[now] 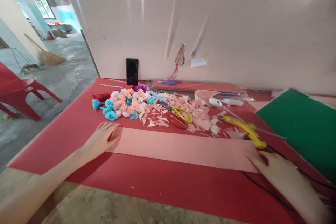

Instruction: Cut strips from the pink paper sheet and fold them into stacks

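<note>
A long pink paper strip [181, 148] lies across the red sheet in front of me. My left hand [103, 136] holds its left end, thumb and fingers around the edge. At the strip's right end my right hand [273, 168], slightly blurred, grips the paper between thumb and fingers. Just beyond the strip are pink paper scraps [202, 113] and scissors with a yellow and a red handle [182, 114]. A bunch of pink, white and blue paper flowers [122, 103] sits past my left hand. The yellow glue gun [248, 131] rests close to my right hand.
The red sheet [110, 178] covers the table. A black phone [132, 71] leans on the white board [223, 35] behind. Green card [301, 129] lies at the right, with a black cable [262, 189] near my right hand. A red chair [21, 91] stands left.
</note>
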A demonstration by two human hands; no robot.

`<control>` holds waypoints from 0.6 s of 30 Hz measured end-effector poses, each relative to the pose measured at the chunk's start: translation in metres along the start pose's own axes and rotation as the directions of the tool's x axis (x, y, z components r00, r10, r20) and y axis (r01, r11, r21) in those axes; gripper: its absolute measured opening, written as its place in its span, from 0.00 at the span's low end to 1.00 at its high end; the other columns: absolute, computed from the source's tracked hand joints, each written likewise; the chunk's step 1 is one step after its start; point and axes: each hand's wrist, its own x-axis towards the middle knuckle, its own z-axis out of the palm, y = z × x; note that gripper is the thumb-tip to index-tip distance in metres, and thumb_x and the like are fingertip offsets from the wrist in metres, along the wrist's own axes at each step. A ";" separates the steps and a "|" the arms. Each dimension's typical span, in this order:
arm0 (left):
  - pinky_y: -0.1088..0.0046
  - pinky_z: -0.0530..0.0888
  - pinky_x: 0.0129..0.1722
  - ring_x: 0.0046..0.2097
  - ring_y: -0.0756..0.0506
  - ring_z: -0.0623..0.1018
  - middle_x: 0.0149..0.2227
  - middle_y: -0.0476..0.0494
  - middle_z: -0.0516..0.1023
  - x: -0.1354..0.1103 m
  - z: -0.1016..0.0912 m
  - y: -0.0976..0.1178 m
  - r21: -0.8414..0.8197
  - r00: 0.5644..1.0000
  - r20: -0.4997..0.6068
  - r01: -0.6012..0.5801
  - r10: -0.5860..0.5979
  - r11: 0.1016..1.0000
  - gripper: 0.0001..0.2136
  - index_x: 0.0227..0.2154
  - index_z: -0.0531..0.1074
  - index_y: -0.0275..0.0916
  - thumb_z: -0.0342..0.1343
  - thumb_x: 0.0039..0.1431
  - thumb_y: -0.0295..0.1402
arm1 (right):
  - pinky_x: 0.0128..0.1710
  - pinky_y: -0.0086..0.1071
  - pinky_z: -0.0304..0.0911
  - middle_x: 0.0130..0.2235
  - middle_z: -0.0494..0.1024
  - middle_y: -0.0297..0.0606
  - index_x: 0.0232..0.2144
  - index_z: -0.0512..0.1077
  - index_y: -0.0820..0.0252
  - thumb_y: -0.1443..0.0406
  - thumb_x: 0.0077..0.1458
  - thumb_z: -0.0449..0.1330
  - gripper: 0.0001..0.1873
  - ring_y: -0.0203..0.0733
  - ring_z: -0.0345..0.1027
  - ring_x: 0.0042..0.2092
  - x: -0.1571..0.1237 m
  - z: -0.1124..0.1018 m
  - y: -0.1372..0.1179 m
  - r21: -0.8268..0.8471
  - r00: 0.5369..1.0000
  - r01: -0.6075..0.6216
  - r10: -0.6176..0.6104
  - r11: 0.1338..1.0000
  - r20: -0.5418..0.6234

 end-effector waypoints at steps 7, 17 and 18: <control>0.62 0.71 0.48 0.46 0.41 0.74 0.42 0.40 0.76 0.001 0.001 -0.001 -0.089 0.998 -0.020 0.056 -0.058 0.995 0.18 0.42 0.70 0.38 0.45 0.61 0.45 | 0.28 0.44 0.63 0.27 0.78 0.49 0.19 0.65 0.51 0.49 0.38 0.49 0.15 0.57 0.71 0.29 0.000 -0.006 0.003 0.161 0.988 -0.150 0.141 0.975 0.067; 0.74 0.74 0.37 0.37 0.47 0.78 0.36 0.45 0.77 0.002 -0.005 0.001 -0.258 0.993 -0.014 0.112 -0.120 0.960 0.17 0.38 0.71 0.40 0.45 0.60 0.48 | 0.22 0.38 0.56 0.18 0.73 0.42 0.12 0.67 0.52 0.63 0.28 0.63 0.07 0.46 0.64 0.21 0.000 -0.015 -0.002 0.406 0.958 -0.266 0.287 0.874 0.010; 0.74 0.74 0.37 0.36 0.47 0.78 0.35 0.46 0.78 0.002 -0.005 0.000 -0.262 0.992 0.001 0.125 -0.130 0.957 0.17 0.38 0.72 0.40 0.46 0.60 0.48 | 0.23 0.38 0.57 0.17 0.73 0.41 0.11 0.67 0.53 0.63 0.28 0.64 0.07 0.46 0.65 0.21 0.000 -0.016 -0.002 0.438 0.956 -0.264 0.293 0.859 0.002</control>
